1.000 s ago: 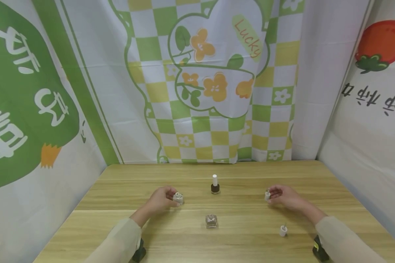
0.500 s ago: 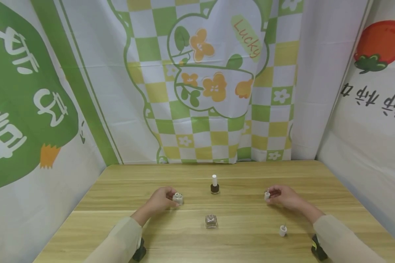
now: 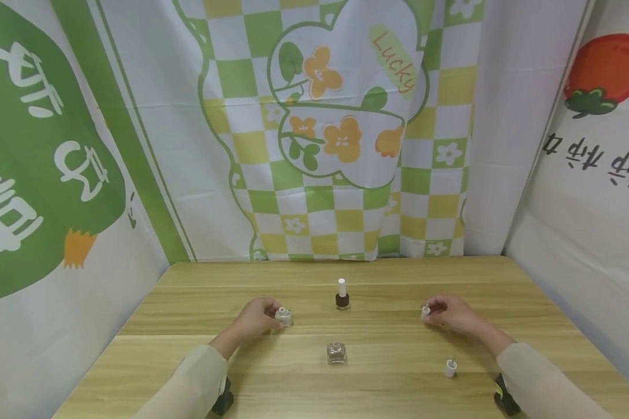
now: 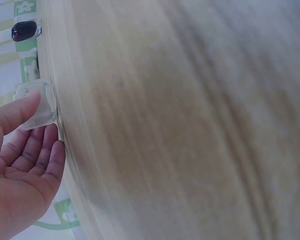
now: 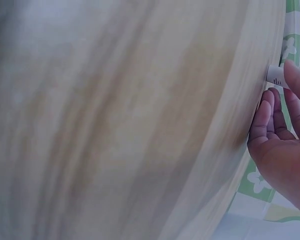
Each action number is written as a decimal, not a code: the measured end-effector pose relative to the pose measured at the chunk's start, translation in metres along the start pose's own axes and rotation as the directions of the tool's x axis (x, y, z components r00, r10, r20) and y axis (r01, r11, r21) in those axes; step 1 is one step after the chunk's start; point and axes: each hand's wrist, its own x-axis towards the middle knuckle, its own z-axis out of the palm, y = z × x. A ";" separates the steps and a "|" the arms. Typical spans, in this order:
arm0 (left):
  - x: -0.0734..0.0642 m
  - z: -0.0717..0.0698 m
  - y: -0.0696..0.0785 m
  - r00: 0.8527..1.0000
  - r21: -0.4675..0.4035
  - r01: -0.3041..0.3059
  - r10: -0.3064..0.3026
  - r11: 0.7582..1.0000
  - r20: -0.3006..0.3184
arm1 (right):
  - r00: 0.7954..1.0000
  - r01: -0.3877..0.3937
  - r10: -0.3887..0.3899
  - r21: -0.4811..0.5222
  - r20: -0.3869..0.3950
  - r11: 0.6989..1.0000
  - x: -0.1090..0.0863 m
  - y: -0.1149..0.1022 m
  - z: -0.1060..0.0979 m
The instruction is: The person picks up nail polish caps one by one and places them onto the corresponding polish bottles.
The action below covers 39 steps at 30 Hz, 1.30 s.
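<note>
On the left side of the table, my left hand (image 3: 259,315) pinches an uncapped nail polish bottle (image 3: 284,316) between thumb and fingers. That bottle shows pale and clear in the left wrist view, low at the tabletop. Over on the right, my right hand (image 3: 449,312) pinches a small white nail polish cap (image 3: 426,313), its end right at the wood in the right wrist view. Between the hands stands a dark nail polish bottle (image 3: 342,300) with its white cap on. Nearer to me sits an open glittery nail polish bottle (image 3: 336,352).
A second white cap (image 3: 451,368) stands on the wooden table (image 3: 388,390), brush upward, in front of the right hand. Printed cloth (image 3: 346,221) hangs along the table's back edge, with more cloth at both sides.
</note>
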 end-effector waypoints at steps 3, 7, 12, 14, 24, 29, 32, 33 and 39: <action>0.000 0.000 -0.001 1.000 0.001 0.003 -0.003 1.000 0.001 | 1.000 -0.007 0.007 -0.014 -0.010 1.000 -0.001 -0.002 0.001; 0.000 0.001 -0.002 1.000 -0.001 0.009 -0.009 1.000 0.001 | 1.000 -0.012 0.011 -0.034 -0.017 0.999 0.000 -0.002 0.001; 0.001 0.001 -0.003 1.000 -0.001 0.007 -0.007 1.000 0.001 | 1.000 -0.018 0.018 -0.034 -0.024 0.999 0.002 0.001 0.003; 0.001 0.000 -0.003 1.000 -0.005 0.003 -0.003 1.000 0.002 | 0.999 -0.022 0.021 -0.032 -0.029 0.999 0.003 0.002 0.003; 0.003 -0.003 0.000 1.000 -0.018 -0.007 0.007 1.000 -0.003 | 0.999 -0.032 0.032 0.021 -0.035 0.999 0.002 0.002 -0.002; 0.006 -0.004 0.001 1.000 -0.023 -0.027 0.027 0.999 -0.009 | 0.999 -0.043 0.044 0.078 -0.022 0.996 0.002 0.002 -0.004; 0.006 -0.005 0.002 0.999 -0.035 -0.028 0.027 0.999 -0.019 | 0.998 -0.057 0.059 0.102 -0.019 0.993 0.002 -0.001 -0.006; 0.005 -0.005 0.003 0.999 -0.038 -0.029 0.028 0.999 -0.020 | 0.998 -0.054 0.056 0.099 -0.017 0.994 0.001 -0.004 -0.007; 0.001 -0.007 0.010 0.999 -0.061 -0.038 0.038 0.997 -0.013 | 0.999 -0.040 0.041 0.112 -0.005 0.993 0.000 -0.012 -0.014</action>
